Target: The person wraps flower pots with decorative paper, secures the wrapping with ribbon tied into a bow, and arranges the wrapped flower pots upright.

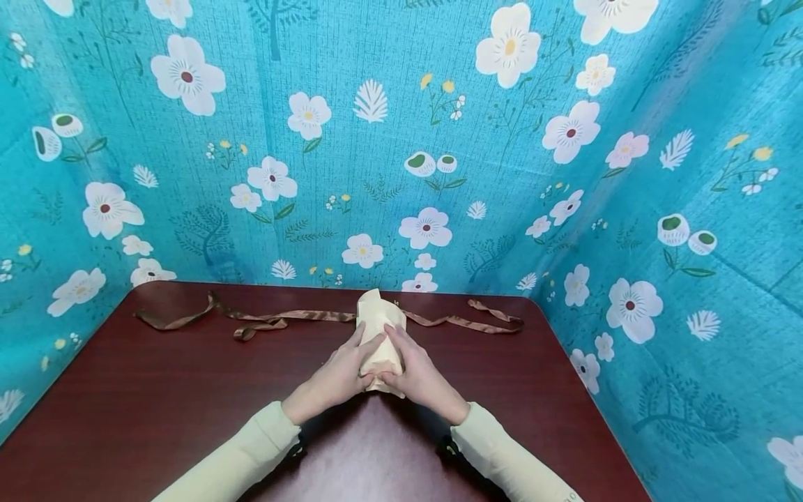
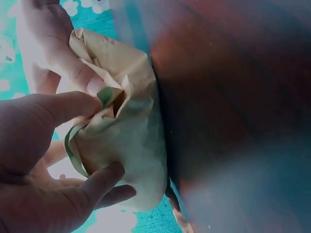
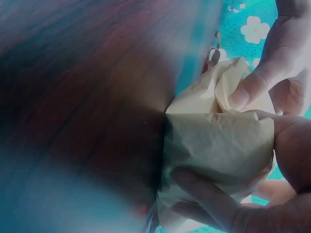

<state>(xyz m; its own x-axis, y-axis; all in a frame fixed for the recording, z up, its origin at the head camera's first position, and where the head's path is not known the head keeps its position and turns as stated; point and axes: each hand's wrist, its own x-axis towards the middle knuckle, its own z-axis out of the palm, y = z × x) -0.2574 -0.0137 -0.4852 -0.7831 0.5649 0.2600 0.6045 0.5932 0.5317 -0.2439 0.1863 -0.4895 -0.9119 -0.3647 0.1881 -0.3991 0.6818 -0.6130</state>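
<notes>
A parcel wrapped in creased beige paper (image 1: 378, 317) stands near the back middle of the table, between both hands. My left hand (image 1: 335, 375) grips its left side, the thumb pressing a fold at the near end. From the right, my right hand (image 1: 425, 373) holds the same parcel, thumb at that folded end too. In the left wrist view, the crumpled paper end (image 2: 121, 104) shows a greenish edge under the thumbs. The right wrist view shows fingers curled against the paper side (image 3: 218, 145). What the paper encloses is hidden.
A brown ribbon (image 1: 320, 316) lies across the back of the dark red table (image 1: 188, 390), stretching out on both sides of the parcel, its ends loosely twisted. Blue flowered cloth (image 1: 351, 181) hangs behind the table and along its sides.
</notes>
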